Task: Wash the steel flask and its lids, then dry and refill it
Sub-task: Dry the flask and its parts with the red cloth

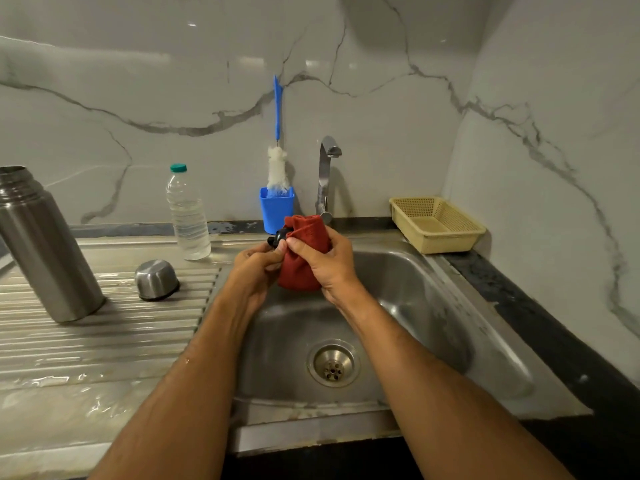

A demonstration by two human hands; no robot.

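Over the sink basin (415,306), both hands met around a red cloth (304,258), the left hand (256,268) and right hand (325,268) filling the space above the basin's far-left part. The basin floor around the drain (333,364) lay open beneath the forearms, as did its right side. Behind the basin, the tap (325,174) and a blue holder (277,209) with its tall bottle brush (277,133) blocked the back edge. Left of the basin, the steel flask (45,251), steel cup lid (156,279) and water bottle (188,216) stood on the drainboard (86,344), whose near half was bare. A yellow basket (437,224) occupied the basin's far-right corner.
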